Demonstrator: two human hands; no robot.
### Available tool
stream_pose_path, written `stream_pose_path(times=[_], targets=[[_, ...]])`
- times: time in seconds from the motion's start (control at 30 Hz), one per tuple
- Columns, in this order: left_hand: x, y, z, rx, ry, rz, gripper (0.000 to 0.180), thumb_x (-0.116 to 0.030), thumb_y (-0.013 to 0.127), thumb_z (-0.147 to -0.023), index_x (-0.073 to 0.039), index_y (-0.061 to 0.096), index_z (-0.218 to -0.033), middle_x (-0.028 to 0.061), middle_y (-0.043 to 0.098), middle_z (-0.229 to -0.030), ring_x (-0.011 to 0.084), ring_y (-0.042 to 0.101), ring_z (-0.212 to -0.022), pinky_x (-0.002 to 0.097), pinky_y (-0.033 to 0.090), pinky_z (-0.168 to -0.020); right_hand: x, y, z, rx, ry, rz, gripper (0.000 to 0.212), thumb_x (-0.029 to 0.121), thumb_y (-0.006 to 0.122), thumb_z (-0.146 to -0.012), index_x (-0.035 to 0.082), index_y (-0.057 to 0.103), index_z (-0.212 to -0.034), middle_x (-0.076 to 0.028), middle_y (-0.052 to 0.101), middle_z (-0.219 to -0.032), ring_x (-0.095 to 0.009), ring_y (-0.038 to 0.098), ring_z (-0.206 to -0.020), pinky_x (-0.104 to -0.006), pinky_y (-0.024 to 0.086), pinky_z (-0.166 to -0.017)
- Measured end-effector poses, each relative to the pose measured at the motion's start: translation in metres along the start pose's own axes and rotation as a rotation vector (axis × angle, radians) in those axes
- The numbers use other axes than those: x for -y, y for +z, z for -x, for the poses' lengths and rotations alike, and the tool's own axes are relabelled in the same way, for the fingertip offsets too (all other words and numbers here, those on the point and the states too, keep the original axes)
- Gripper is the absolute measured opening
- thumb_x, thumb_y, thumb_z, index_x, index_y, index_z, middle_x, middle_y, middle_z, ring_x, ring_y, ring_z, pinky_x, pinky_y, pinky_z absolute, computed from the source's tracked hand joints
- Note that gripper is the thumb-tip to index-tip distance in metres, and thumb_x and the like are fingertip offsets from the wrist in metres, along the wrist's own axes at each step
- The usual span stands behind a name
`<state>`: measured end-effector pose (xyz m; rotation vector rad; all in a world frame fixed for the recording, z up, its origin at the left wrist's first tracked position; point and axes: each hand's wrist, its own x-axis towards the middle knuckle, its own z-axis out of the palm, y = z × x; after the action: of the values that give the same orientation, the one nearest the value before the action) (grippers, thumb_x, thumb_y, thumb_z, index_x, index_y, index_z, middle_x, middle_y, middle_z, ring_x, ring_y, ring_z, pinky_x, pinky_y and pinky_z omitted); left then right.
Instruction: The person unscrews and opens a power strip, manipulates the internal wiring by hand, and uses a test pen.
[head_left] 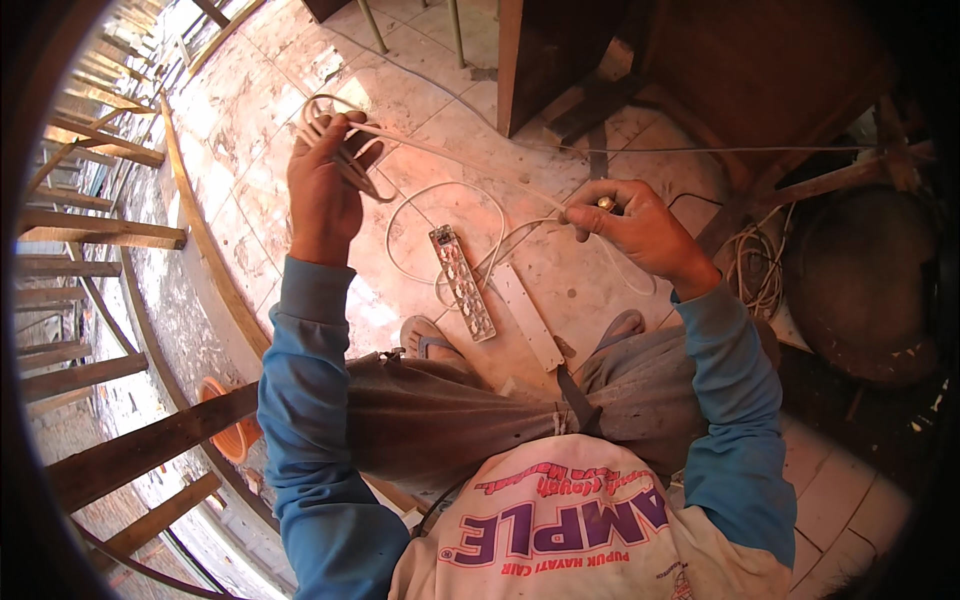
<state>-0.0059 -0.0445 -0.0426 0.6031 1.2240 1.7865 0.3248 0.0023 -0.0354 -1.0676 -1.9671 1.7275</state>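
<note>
My left hand point(330, 175), raised at the upper left, is closed around several loops of pale electrical cable point(335, 150). From there a stretch of the cable runs taut to my right hand point(620, 222), whose thumb and fingers pinch it. A small round gold-coloured thing shows at the right hand's fingers; I cannot tell what it is. Below, between my feet, an opened power strip point(464, 290) lies with its metal inner parts showing, the cable looping around its upper end. Beside it rests a long white strip cover point(527, 317).
A wooden slatted railing point(110, 233) runs along the left, with an orange bowl point(232, 420) near it. Dark wooden furniture point(560, 70) stands at the upper right. A bundle of cable point(758, 270) lies on the right, next to a dark round object point(860, 290). Another grey cable crosses the tiled floor.
</note>
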Motion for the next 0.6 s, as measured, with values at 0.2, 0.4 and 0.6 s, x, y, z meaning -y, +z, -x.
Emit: stream_pose_path(times=[0.2, 0.4, 0.6], targets=[[-0.021, -0.039, -0.020, -0.157, 0.054, 0.027, 0.021, -0.012, 0.051, -0.100, 0.000, 0.051, -0.117, 0.0140, 0.062, -0.113, 0.0240, 0.063, -0.097, 0.0385, 0.055, -0.082, -0.002, -0.004, 0.000, 0.020, 0.012, 0.067, 0.026, 0.028, 0.068, -0.092, 0.002, 0.070, -0.092, 0.001, 0.062, -0.076, -0.006, 0.055, -0.074, -0.0237, 0.044, -0.071], [-0.039, -0.087, -0.048, -0.314, 0.097, 0.111, 0.024, -0.012, 0.049, -0.100, 0.002, 0.052, -0.120, 0.0140, 0.060, -0.119, 0.0273, 0.060, -0.106, 0.0418, 0.051, -0.091, -0.003, -0.009, 0.002, -0.018, -0.046, 0.105, 0.027, 0.027, 0.068, -0.091, 0.001, 0.071, -0.093, -0.002, 0.064, -0.075, -0.008, 0.054, -0.070, -0.0242, 0.043, -0.063], [-0.048, -0.215, -0.090, -0.270, 0.225, 0.101, 0.021, -0.008, 0.047, -0.100, 0.008, 0.057, -0.110, 0.0170, 0.060, -0.106, 0.0284, 0.061, -0.099, 0.0412, 0.055, -0.090, -0.010, -0.025, 0.004, -0.050, 0.012, 0.168, 0.025, 0.024, 0.068, -0.091, 0.000, 0.071, -0.093, -0.002, 0.063, -0.075, -0.009, 0.055, -0.071, -0.0259, 0.045, -0.066]])
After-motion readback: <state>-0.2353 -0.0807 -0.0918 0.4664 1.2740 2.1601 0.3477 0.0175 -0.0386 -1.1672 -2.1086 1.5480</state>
